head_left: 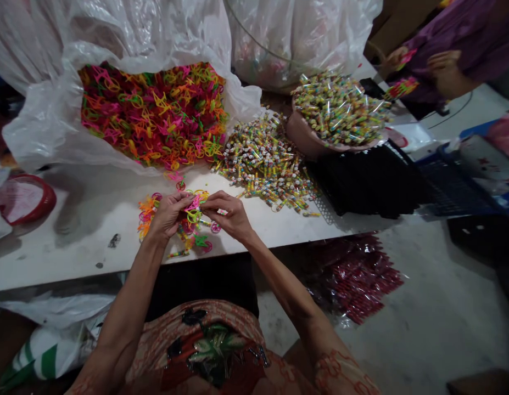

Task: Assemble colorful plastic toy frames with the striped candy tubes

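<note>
A patterned shirt (205, 351) is nearest, bent close to the table (85, 219). The left hand (166, 216) pinches a pink piece (193, 203) above the tabletop, near the front edge. The right hand's (234, 216) fingertips are pressed together just beside it; whether they grip anything, I can't tell.

Under and around the hands lies a small scatter of loose pieces (201, 241) and a few striped tubes. By my reckoning little is done and plenty is left: the bag (35, 129) behind holds a thick mass of bright pieces, a big heap of tubes (270, 164) spreads beside it, and a basin (306, 137) is piled high. I can't make out a finished pile.

The front edge runs just below the scatter. The left has bare tabletop as far as a red basket (48, 200); the right is tighter, with the heap and a black stack (369, 178) near.
</note>
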Demonstrator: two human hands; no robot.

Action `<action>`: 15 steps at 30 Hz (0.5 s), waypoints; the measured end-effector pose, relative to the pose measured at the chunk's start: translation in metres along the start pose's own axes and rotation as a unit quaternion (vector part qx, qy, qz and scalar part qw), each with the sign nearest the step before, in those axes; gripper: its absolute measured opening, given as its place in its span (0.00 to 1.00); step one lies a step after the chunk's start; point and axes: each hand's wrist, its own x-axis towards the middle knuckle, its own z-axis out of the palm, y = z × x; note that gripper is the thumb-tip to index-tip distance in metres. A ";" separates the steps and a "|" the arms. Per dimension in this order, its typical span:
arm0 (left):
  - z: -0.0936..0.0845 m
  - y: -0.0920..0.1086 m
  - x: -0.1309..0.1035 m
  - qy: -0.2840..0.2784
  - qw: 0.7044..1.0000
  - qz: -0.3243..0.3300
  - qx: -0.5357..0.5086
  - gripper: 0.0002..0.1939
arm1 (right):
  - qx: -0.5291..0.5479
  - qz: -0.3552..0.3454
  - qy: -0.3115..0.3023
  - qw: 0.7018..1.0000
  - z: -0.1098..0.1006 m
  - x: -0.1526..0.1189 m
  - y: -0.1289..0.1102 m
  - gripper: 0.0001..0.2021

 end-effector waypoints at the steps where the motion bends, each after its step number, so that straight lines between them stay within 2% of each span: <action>1: 0.000 0.000 0.000 -0.003 1.000 0.001 0.005 0.20 | -0.033 -0.029 0.012 0.999 0.002 -0.002 -0.001 0.07; 4: -0.001 0.001 -0.001 -0.014 1.000 0.005 0.018 0.19 | -0.125 -0.089 0.032 0.988 0.008 -0.007 0.001 0.10; 8: -0.006 0.002 0.000 -0.029 0.999 -0.008 0.035 0.18 | -0.218 -0.103 0.011 0.970 0.014 -0.013 0.008 0.11; 12: -0.015 -0.001 0.001 -0.038 0.997 -0.048 0.052 0.17 | -0.257 -0.136 -0.015 0.957 0.014 -0.016 0.011 0.12; 15: -0.017 -0.003 -0.003 -0.025 0.996 -0.064 0.052 0.17 | -0.281 -0.186 -0.027 0.941 0.012 -0.016 0.009 0.11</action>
